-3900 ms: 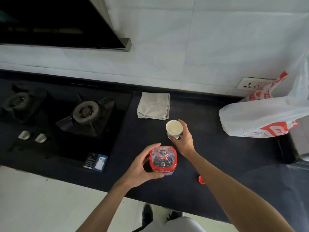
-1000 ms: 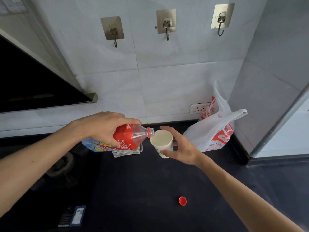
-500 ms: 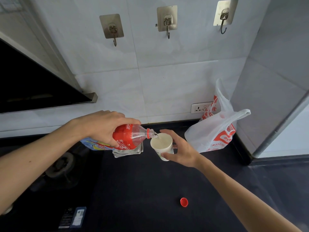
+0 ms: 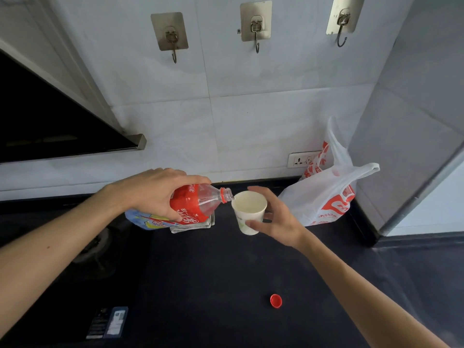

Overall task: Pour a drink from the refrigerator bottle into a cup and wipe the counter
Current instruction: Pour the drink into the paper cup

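Observation:
My left hand point(image 4: 153, 194) grips a clear plastic bottle point(image 4: 200, 203) with a red label, tipped almost level, its open mouth touching the rim of a white paper cup point(image 4: 248, 212). My right hand point(image 4: 276, 219) holds that cup from the right side, lifted above the black counter point(image 4: 213, 285). The bottle's red cap point(image 4: 276, 300) lies loose on the counter, nearer to me. A folded grey cloth point(image 4: 193, 226) lies behind and under the bottle, mostly hidden.
A white and red plastic bag point(image 4: 331, 197) stands in the back right corner below a wall socket point(image 4: 301, 159). A gas hob point(image 4: 82, 259) fills the counter's left side. Three wall hooks point(image 4: 256, 28) hang above. A grey wall point(image 4: 414, 121) closes the right.
Since 3.9 s ago the bottle has gone from upright on the counter to tipped at the raised cup. Over the last second the neck has dipped slightly and the cup shifted a little.

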{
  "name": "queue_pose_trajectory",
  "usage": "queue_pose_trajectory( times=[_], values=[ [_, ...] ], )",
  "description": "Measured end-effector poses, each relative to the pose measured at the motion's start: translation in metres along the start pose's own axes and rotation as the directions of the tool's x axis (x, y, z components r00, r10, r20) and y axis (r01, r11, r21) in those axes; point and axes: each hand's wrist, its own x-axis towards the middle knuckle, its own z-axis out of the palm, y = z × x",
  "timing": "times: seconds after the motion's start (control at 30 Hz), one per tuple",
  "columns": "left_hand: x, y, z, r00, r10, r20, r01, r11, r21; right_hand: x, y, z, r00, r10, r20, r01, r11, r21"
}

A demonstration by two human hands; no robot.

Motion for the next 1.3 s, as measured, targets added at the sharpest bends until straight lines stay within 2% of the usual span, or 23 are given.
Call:
queue_pose_trajectory(
  times=[0.1, 0.23, 0.47, 0.63, 0.93, 1.13, 1.3],
  values=[
    [-0.003, -0.001, 0.022, 0.997, -0.050, -0.058, 0.038, 0.982, -0.186, 0.004, -0.019, -0.015, 0.996, -0.034, -0.082, 0.040, 0.996, 0.082],
    [-0.008, 0.005, 0.057, 0.981, -0.123, -0.151, 0.035, 0.874, -0.485, 0.012, -0.045, -0.034, 0.984, -0.102, -0.145, 0.117, 0.988, 0.101],
    [-0.017, 0.023, 0.108, 0.930, -0.268, -0.252, -0.011, 0.664, -0.747, 0.017, -0.054, -0.041, 0.978, -0.122, -0.167, 0.136, 0.988, 0.074],
    [-0.020, 0.035, 0.129, 0.894, -0.339, -0.293, -0.056, 0.564, -0.824, 0.013, -0.046, -0.032, 0.982, -0.095, -0.164, 0.107, 0.992, 0.067],
    [-0.035, 0.049, 0.154, 0.874, -0.418, -0.249, -0.051, 0.431, -0.901, 0.004, -0.021, -0.015, 0.993, -0.029, -0.114, 0.027, 1.000, -0.017],
    [-0.049, 0.057, 0.173, 0.853, -0.449, -0.267, -0.046, 0.445, -0.894, -0.004, 0.004, 0.005, 0.996, 0.013, -0.092, -0.024, 0.993, -0.119],
    [-0.055, 0.060, 0.186, 0.864, -0.438, -0.248, -0.006, 0.484, -0.875, -0.001, 0.022, 0.021, 0.996, 0.026, -0.085, -0.042, 0.982, -0.186]
  ],
)
